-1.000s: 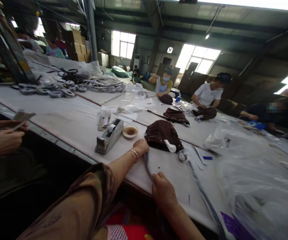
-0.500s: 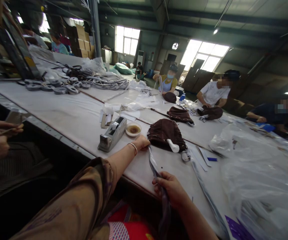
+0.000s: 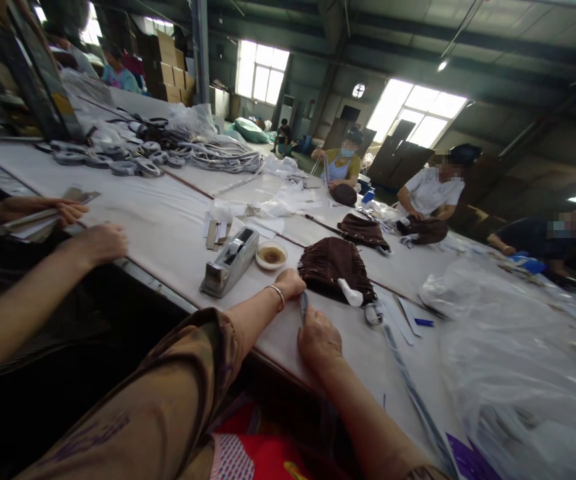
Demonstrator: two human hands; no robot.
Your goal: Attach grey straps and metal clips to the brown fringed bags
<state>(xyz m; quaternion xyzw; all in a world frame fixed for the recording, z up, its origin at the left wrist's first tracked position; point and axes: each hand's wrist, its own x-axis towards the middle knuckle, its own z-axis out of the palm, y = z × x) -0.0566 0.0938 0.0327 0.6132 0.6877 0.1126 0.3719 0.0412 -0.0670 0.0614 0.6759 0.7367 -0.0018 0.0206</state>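
A dark brown fringed bag (image 3: 332, 265) lies on the table in front of me, a white wrapped piece on its front. My left hand (image 3: 292, 285), a bracelet at its wrist, is closed at the bag's left edge on one end of a strap (image 3: 304, 304) wrapped in greyish film. Just nearer to me, my right hand (image 3: 319, 340) has its fingers wrapped round the same strap. Only a short length shows between the hands. Right of the bag, a second film-wrapped strap (image 3: 411, 380) runs from a wrapped ring (image 3: 373, 313) toward the table's near edge.
A tape dispenser (image 3: 231, 262) and a bowl of brown liquid (image 3: 271, 255) stand left of the bag. A co-worker's hands (image 3: 93, 245) hold flat strips at the left. Clear plastic bags (image 3: 513, 360) cover the right side. Coiled straps (image 3: 223, 157) lie far left; other people work opposite.
My right hand has slid up along the strap, close to my left hand, which stays by the bag. The co-worker's hands at the left have reached farther over the table.
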